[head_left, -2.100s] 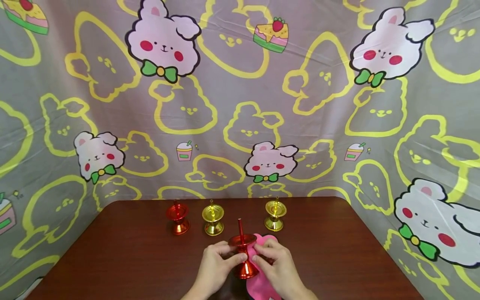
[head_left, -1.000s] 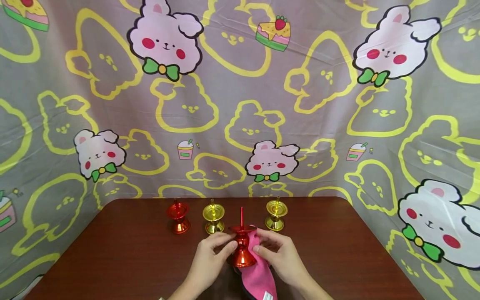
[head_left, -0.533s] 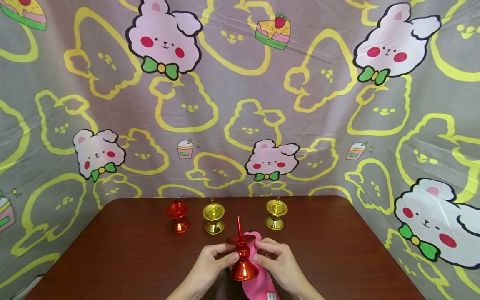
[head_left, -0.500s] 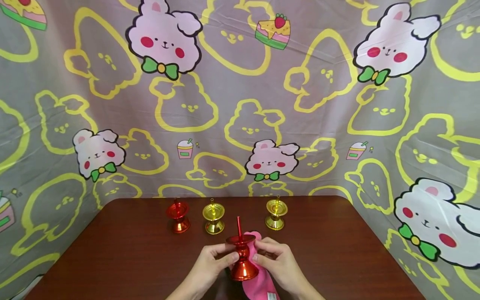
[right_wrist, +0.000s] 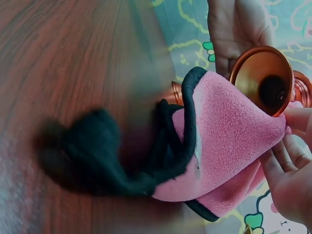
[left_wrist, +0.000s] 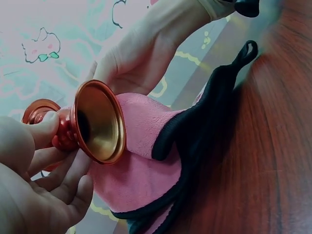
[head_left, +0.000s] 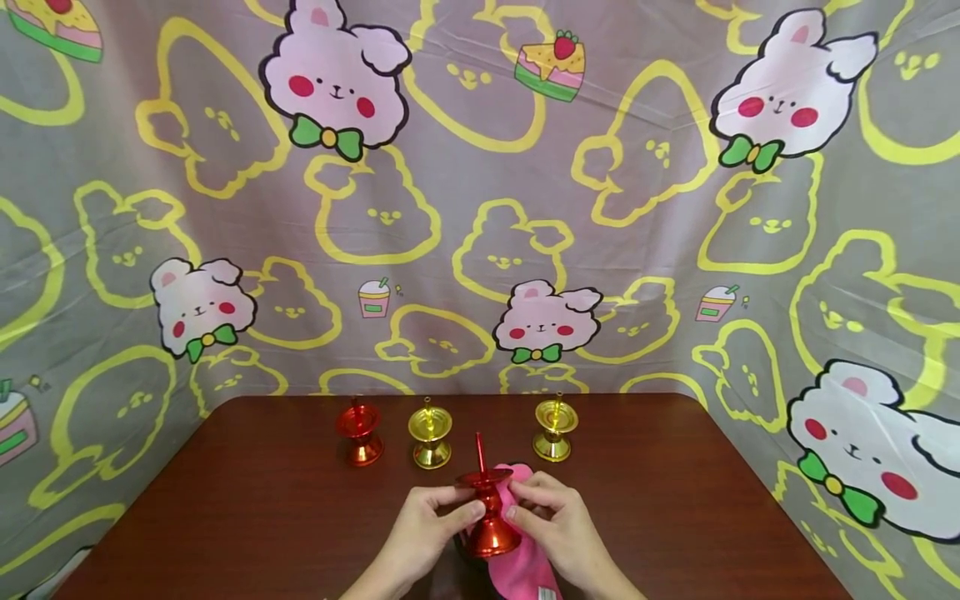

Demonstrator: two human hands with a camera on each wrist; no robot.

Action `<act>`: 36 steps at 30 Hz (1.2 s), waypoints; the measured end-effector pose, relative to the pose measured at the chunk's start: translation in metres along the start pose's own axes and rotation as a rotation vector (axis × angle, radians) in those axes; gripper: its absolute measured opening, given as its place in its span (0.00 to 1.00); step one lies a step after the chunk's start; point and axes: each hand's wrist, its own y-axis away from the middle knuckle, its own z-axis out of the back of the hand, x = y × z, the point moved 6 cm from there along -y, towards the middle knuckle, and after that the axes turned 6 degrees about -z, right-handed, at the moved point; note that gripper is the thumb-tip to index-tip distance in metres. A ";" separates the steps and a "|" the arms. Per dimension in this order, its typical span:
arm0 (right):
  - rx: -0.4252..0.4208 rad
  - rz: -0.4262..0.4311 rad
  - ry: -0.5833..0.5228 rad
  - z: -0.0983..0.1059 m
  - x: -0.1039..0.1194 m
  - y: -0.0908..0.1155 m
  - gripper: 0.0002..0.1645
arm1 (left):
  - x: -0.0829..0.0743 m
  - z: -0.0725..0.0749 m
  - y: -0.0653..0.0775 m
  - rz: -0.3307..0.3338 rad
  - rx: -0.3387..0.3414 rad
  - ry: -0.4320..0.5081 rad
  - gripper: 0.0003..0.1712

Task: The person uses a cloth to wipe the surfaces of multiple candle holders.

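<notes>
A shiny red candle holder (head_left: pixel 491 537) with a thin spike on top is held up in front of me, tilted a little. My left hand (head_left: pixel 427 525) pinches its narrow stem between thumb and fingers. On its other side my right hand (head_left: pixel 558 521) pinches a pink cloth (head_left: pixel 517 575) and presses it against the stem. In the left wrist view, the holder's hollow base (left_wrist: pixel 105 126) faces the camera, gold-coloured inside. Black trim edges the cloth, which hangs down in folds and ends in a black loop (left_wrist: pixel 251 48). The right fingertips are partly hidden behind the cloth.
Along the back of the dark wooden table (head_left: pixel 225 525) stand another red candle holder (head_left: pixel 364 450) and a gold candle holder (head_left: pixel 431 454), both left of centre. A second gold candle holder (head_left: pixel 552 447) stands farther right. A patterned curtain (head_left: pixel 637 233) encloses the table's back and sides.
The red holder and both hands rose a little about a second ago, then came back down. Its tilt has shifted slightly and the cloth's folds have moved. Both hands keep their hold.
</notes>
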 end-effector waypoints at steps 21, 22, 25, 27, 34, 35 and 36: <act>-0.156 0.042 0.229 0.004 0.028 -0.002 0.15 | -0.025 0.000 -0.012 -0.130 -0.104 -0.386 0.11; -0.159 0.039 0.236 0.004 0.028 -0.002 0.15 | -0.025 0.000 -0.012 -0.137 -0.110 -0.403 0.12; -0.164 0.030 0.254 0.003 0.028 -0.001 0.15 | -0.023 0.001 -0.012 -0.137 -0.132 -0.437 0.13; -0.169 0.024 0.257 0.002 0.028 -0.001 0.15 | -0.021 0.001 -0.011 -0.135 -0.144 -0.446 0.13; -0.187 0.072 0.248 0.000 0.028 0.001 0.16 | -0.018 0.001 -0.011 -0.139 -0.188 -0.462 0.12; -0.189 0.082 0.252 0.000 0.028 0.002 0.16 | -0.018 0.001 -0.011 -0.144 -0.196 -0.469 0.12; -0.191 0.086 0.252 -0.001 0.028 0.002 0.16 | -0.018 0.001 -0.011 -0.144 -0.201 -0.476 0.11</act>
